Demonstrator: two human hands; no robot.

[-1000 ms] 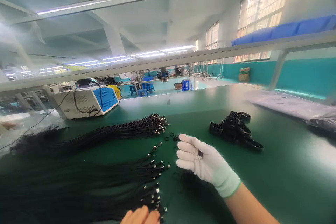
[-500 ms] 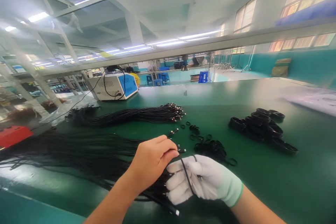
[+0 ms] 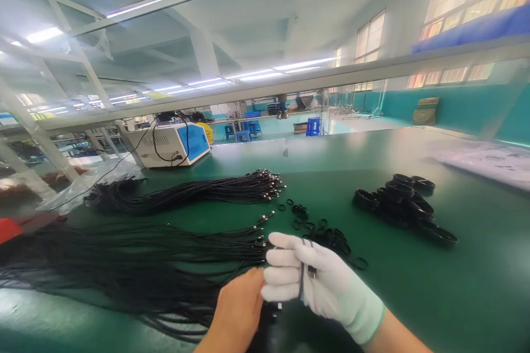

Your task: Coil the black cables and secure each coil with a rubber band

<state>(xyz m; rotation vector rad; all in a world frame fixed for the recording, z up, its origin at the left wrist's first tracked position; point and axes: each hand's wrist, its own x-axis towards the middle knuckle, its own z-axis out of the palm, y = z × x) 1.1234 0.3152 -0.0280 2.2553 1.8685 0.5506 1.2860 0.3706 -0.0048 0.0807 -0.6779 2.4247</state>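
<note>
My right hand [image 3: 325, 284], in a white glove with a mint cuff, is turned palm inward. A black cable [image 3: 302, 281] runs across its fingers, and the thumb presses on it; a dark plug end [image 3: 312, 271] shows at the palm. My bare left hand [image 3: 240, 303] is curled just below the gloved fingertips, its own fingertips mostly hidden. Black USB cables [image 3: 136, 270] lie stretched out beneath and left of it, their plugs toward the right. Beyond my right hand sits a heap of small black loops [image 3: 331, 240].
A second bundle of black cables [image 3: 199, 190] lies further back on the green table [image 3: 265, 157]. Several coiled cables [image 3: 399, 201] are piled at right. A white and blue machine [image 3: 169, 143] stands at back left. Clear plastic sheeting [image 3: 488, 162] covers the right edge.
My left hand has moved down and nearer from above the gloved fingers to below their tips. The cable lies closer against the right fingers. The view has shifted slightly to the right.
</note>
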